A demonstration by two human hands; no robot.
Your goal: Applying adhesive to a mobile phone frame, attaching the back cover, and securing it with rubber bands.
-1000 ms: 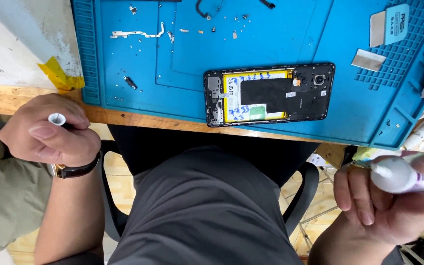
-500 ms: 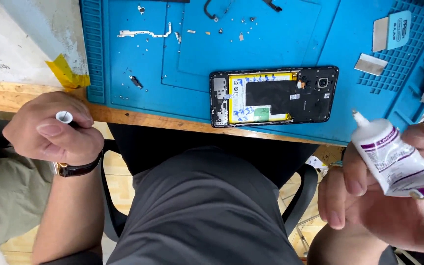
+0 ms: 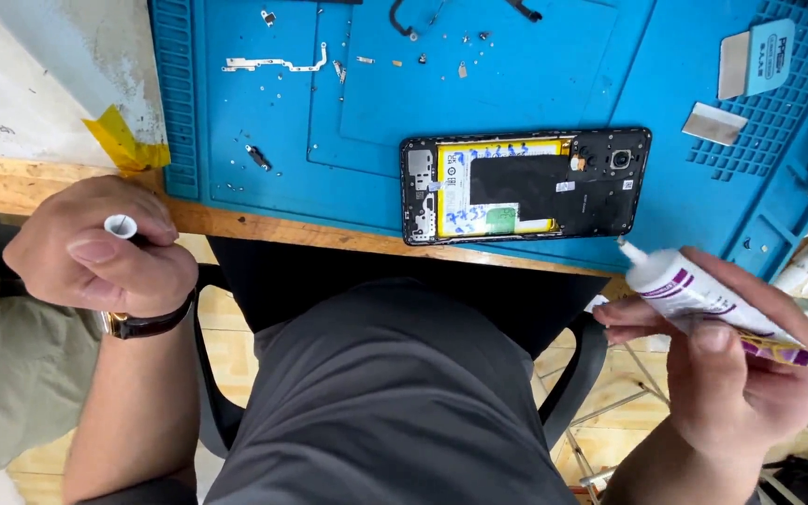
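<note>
My right hand [image 3: 736, 374] grips a white glue tube [image 3: 694, 290] with purple print, its bare nozzle pointing up-left toward the table edge. Just above it an opened black phone [image 3: 526, 185] lies back-up on the blue work mat [image 3: 264, 103], showing a yellow battery and a black patch. My left hand [image 3: 95, 252] is closed below the wooden table edge, pinching a small white cap [image 3: 121, 226] between thumb and fingers. A dark watch sits on that wrist.
Small screws, a thin metal strip [image 3: 273, 64] and black cable bits lie on the mat's far part. Metal shims [image 3: 711, 122] rest on the mat's gridded right side. Yellow tape [image 3: 123, 145] sticks at the mat's left corner. A chair and my lap fill the foreground.
My right hand has turned the glue tube from end-on to sideways and raised it toward the table edge near the phone. My left hand keeps the cap and has barely moved.
</note>
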